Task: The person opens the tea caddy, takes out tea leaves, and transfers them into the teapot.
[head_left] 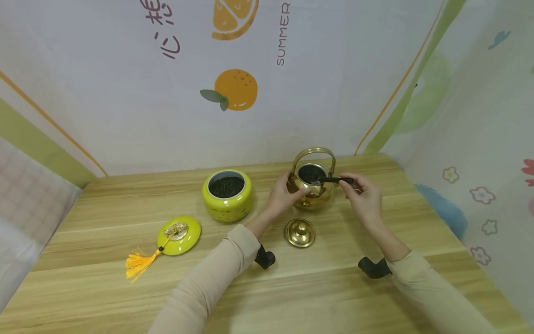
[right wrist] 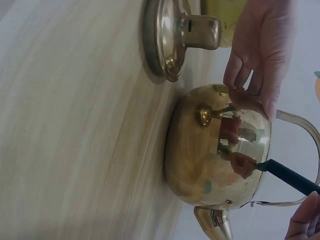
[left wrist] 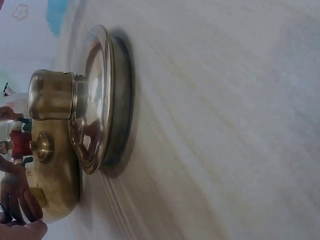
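Scoop point(head_left: 335, 180): dark, slim, straight-handled. Long axis near level in the head view, running side to side; working end points left, at the open mouth of the kettle point(head_left: 322, 198). Right hand point(head_left: 364, 197), grip closed, pinches the other end between thumb and fingers. Left hand point(head_left: 280, 197), grip spread round the kettle's flank, holding it, thumb on the front. Kettle upright on the worktop point(head_left: 96, 236); spout to the right, arched handle standing overhead. "SUMMER" and the character 心 printed on the wall cloth point(head_left: 300, 116) behind. Kettle metal gold-toned, polished, mirroring the person. Matching lid point(head_left: 300, 233), round, knob up, just in front. Farther left, glossy yellow-green jar point(head_left: 227, 209) holding dark flakes point(head_left: 226, 187); nearby, its domed cover point(head_left: 188, 237), orange tassel point(head_left: 139, 265) attached.
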### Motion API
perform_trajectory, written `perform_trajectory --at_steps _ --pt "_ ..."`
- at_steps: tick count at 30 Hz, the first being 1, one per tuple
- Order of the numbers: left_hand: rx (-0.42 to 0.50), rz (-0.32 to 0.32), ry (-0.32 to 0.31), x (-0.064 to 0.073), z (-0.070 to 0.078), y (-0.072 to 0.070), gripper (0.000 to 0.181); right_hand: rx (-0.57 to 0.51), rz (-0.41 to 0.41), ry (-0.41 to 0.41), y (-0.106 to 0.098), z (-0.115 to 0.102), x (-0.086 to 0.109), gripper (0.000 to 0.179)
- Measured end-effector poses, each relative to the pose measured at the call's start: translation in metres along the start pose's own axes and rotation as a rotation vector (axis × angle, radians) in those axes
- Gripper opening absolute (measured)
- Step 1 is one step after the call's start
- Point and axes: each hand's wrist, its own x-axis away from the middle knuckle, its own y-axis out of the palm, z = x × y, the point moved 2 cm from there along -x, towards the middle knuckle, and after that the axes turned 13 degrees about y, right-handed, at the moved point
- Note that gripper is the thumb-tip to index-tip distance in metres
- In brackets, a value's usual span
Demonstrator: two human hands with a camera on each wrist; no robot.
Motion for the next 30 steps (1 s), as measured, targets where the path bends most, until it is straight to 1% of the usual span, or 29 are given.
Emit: perform_trajectory --at_steps 4,11,14,19,24,27,30 --pt "-0.017 0.002 0.005 0.000 0.000 0.000 0.077 0.031 -0.010 -0.041 0.003 0.002 0.000 0.016" --pt "0.010 0.006 0.014 0.001 0.002 -0.001 0.076 0.070 -0.003 -0.122 0.008 0.035 -0.011 0.018" --pt "0.008 0.006 0.015 0.001 0.003 -0.001 0.074 0.100 -0.003 -0.136 0.008 0.036 -0.011 0.017" --pt "0.008 0.000 0.013 0.000 0.003 -0.001 0.074 0.148 0.010 -0.178 0.008 0.030 -0.007 0.018" --pt "0.009 -0.001 0.005 0.000 0.001 -0.001 0.075 0.150 0.029 -0.221 0.006 0.008 0.003 0.019" --pt "0.008 0.000 0.004 -0.001 0.000 0.000 0.076 0.136 0.037 -0.213 0.004 -0.002 0.007 0.017" --pt "0.010 0.003 0.012 -0.001 -0.001 0.000 0.075 0.060 0.034 -0.152 0.001 0.001 0.005 0.017"
